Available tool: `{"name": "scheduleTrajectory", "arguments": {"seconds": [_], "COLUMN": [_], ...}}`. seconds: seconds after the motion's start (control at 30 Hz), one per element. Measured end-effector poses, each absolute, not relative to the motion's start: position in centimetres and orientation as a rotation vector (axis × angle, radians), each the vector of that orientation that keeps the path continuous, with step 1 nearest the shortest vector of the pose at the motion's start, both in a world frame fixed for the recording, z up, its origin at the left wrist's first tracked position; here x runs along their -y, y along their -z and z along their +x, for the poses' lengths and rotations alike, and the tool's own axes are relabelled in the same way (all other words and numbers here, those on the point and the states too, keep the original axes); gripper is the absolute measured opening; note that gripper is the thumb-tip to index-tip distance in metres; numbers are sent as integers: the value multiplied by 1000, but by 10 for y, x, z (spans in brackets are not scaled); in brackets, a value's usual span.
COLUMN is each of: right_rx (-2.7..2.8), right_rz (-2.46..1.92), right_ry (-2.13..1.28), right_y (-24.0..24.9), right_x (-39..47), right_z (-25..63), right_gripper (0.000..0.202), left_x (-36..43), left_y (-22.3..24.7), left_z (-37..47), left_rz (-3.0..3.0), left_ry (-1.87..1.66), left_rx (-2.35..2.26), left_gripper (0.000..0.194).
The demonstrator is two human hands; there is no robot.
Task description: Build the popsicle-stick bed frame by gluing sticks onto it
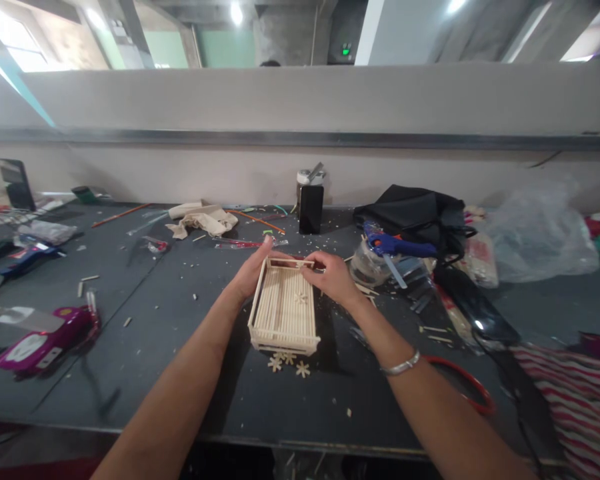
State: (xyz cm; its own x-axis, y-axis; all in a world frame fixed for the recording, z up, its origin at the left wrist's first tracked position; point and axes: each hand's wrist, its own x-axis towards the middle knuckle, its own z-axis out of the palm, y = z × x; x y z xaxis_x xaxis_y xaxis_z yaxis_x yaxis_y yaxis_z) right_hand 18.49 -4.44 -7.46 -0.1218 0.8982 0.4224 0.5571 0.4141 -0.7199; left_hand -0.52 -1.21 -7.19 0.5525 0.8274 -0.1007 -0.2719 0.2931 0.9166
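Worktop (pixel 180 393): dark grey, a seam slanting across its left part, strewn with small pale chips and stick offcuts
Partition (pixel 230 100): pale, along the far edge, crossed by a grey rail (pixel 230 137)
Room beyond: concrete and pale green surfaces, bright lamps, small green lit sign (pixel 346 49)
Stick tray (pixel 285 300): pale wooden sticks, slatted floor, raised rims; near the middle of the worktop, between the hands; whether lifted or resting, cannot tell
Flower-shaped pieces (pixel 303 369): small, pale, grouped just before the tray's near end; another on its slatted floor
Left hand (pixel 250 275): along the far left side of the tray, thumb up; fingers hidden, so grip cannot be told
Right hand (pixel 333 277): apart from the left, thumb and fingers closed on the tray's far right corner; detail at the fingertips too small to tell
Cut off: striped cloth (pixel 575 407), by the right edge
Partly hidden: red ring (pixel 473 387), behind the right forearm; lidded jar (pixel 307 177), behind an upright black phone (pixel 311 210)
Right side: blue glue gun (pixel 400 247) over a clear tub (pixel 367 265), near a black bag (pixel 415 210); clear plastic bag (pixel 535 233) farther out
Left side: purple glue gun (pixel 40 340), well apart from the tray; crumpled beige cloth (pixel 205 219) farther back
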Motion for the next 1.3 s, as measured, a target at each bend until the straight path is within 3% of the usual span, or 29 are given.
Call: {"name": "scheduleTrajectory", "arguments": {"seconds": [0.63,1.3], "right_rx": [1853,1689], "right_rz": [-1337,-1315], "right_ry": [-412,-687], "right_y": [67,67], "right_x": [46,46], "right_z": [180,187], "right_gripper": [5,13], "left_x": [9,12], "left_y": [81,80], "left_z": [-3,-4], "left_rz": [1035,1015], "left_ry": [-864,-815], "left_rx": [-465,-541], "left_gripper": [66,66]}}
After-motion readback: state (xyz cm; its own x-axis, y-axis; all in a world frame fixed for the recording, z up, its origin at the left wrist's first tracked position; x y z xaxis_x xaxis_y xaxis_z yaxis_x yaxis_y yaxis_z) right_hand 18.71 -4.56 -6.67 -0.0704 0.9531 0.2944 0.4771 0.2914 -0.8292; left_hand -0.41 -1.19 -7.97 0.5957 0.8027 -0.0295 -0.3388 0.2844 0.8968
